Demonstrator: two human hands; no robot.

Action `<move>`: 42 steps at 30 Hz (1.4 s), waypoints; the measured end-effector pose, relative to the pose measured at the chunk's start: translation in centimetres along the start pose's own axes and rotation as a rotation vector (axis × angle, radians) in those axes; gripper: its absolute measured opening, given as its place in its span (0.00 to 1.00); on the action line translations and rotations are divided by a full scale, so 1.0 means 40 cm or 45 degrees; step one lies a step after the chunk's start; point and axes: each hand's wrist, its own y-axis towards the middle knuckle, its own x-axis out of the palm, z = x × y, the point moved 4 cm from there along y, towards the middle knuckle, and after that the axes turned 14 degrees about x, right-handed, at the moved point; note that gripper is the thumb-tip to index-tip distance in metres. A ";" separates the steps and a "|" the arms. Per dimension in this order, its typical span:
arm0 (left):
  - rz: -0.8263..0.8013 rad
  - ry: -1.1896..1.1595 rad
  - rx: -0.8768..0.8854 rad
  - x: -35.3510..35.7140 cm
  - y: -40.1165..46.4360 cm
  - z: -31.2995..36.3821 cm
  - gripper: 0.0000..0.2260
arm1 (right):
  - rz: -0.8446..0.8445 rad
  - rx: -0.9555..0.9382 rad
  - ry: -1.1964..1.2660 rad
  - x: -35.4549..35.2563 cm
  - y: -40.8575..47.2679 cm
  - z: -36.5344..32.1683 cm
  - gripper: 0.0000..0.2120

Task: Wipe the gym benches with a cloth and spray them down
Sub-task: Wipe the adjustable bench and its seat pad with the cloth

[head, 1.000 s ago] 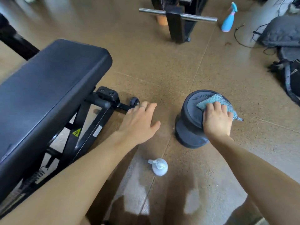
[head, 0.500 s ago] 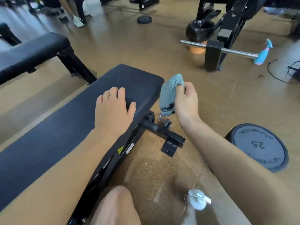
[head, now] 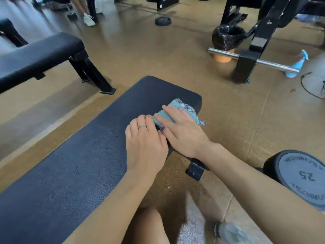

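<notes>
A black padded bench [head: 84, 164] runs from the lower left to the centre. Near its far end lies a light blue cloth [head: 177, 110]. My right hand [head: 182, 132] presses flat on the cloth with straight fingers. My left hand [head: 146, 145] rests on the bench pad right beside it, fingertips touching the cloth's near edge. A white spray bottle [head: 230, 233] stands blurred on the floor at the bottom right. A second blue spray bottle [head: 297, 65] stands far right on the floor.
A second black bench [head: 38, 55] stands at the upper left. A 25 dumbbell [head: 299, 176] sits on the floor at the right. A black machine frame with a chrome bar [head: 253, 61] and a lined bin [head: 226, 36] stand behind. A person's foot [head: 88, 19] is far back.
My right hand lifted the cloth off the dumbbell, carried it left and laid it flat on the bench end. My left hand moved from the floor onto the pad, then up to the cloth.
</notes>
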 end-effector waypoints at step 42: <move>-0.097 0.103 -0.106 0.000 0.014 0.006 0.14 | -0.306 -0.211 -0.315 0.001 0.354 -0.038 0.26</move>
